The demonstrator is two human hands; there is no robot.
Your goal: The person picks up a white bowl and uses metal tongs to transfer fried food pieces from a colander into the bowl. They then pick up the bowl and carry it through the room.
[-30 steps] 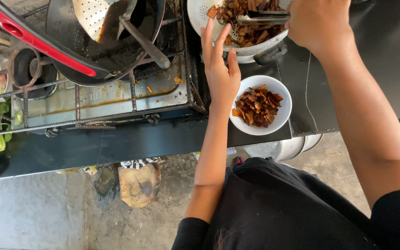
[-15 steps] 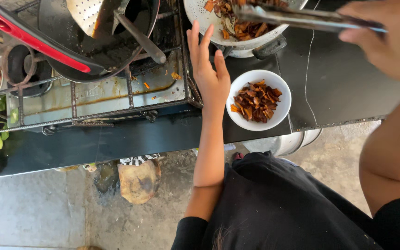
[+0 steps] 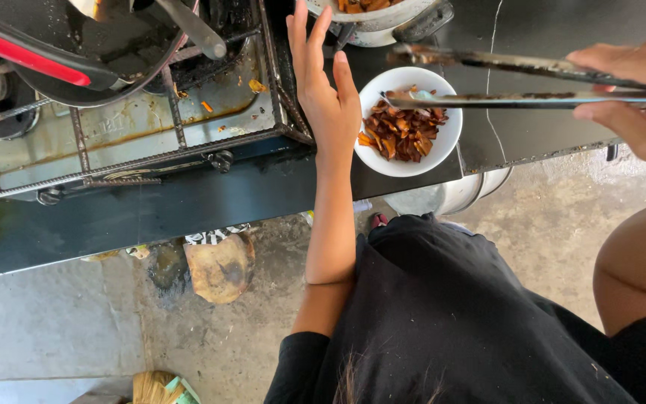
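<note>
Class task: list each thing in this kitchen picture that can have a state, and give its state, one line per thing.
Left hand: open, flat, beside the bowl, holding nothing.
Right hand: gripping the tongs.
Tongs: arms slightly apart, tips over the bowl.
White bowl: upright, part filled with brown fried pieces.
Wok: on the stove, utensil inside.
Stove: greasy; flame cannot be seen.

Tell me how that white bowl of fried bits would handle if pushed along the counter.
The white bowl looks glazed and sits on a smooth dark counter, so it would probably slide easily. It is wide and low, so tipping seems unlikely. It sits near the counter's edge and looks breakable, so a hard push could drop it.
</note>
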